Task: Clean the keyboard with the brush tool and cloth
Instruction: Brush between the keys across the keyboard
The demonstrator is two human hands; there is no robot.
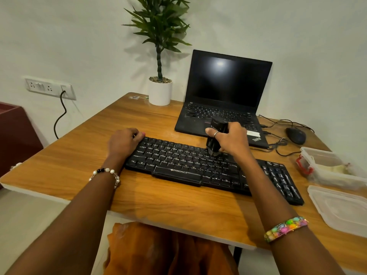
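Note:
A black keyboard (pixel 184 165) lies across the wooden desk (pixel 158 197), slanting down to the right. My right hand (pixel 230 138) grips a black brush tool (pixel 215 135) upright, its bristles touching the keys in the upper middle of the keyboard. My left hand (pixel 124 140) grips the keyboard's far left corner, fingers curled over its top edge. No cloth can be made out with certainty; something pale lies inside the plastic box at the right.
An open black laptop (pixel 224 96) stands behind the keyboard, a potted plant (pixel 159 84) to its left. A mouse (pixel 296 135) with cables lies at the back right. A clear plastic box (pixel 327 167) and its lid (pixel 341 209) sit at the right edge.

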